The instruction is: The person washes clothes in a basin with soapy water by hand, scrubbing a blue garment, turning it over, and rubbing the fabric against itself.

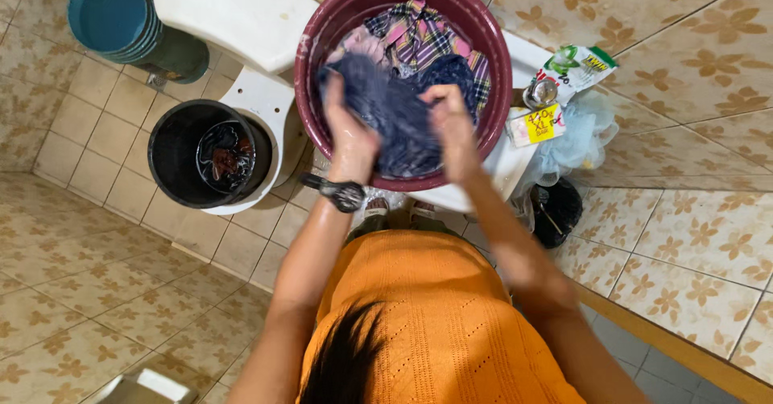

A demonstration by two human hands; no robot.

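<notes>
My left hand [349, 134] and my right hand [448, 122] both grip a wet dark blue garment [398, 122] and hold it bunched between them over a maroon plastic basin [322, 29]. Behind the blue cloth, a plaid garment [419, 33] and a pink one [362, 45] lie in the basin. A black wristwatch [342, 193] sits on my left wrist. My orange top [435, 323] fills the lower middle of the view.
A black bucket [173, 158] with dark cloth in water stands on a white toilet [241, 9]. Stacked teal basins [109, 13] are at the top left. A detergent pouch [576, 66], a small jar [539, 91] and a pale blue mesh sponge [584, 134] lie right of the basin.
</notes>
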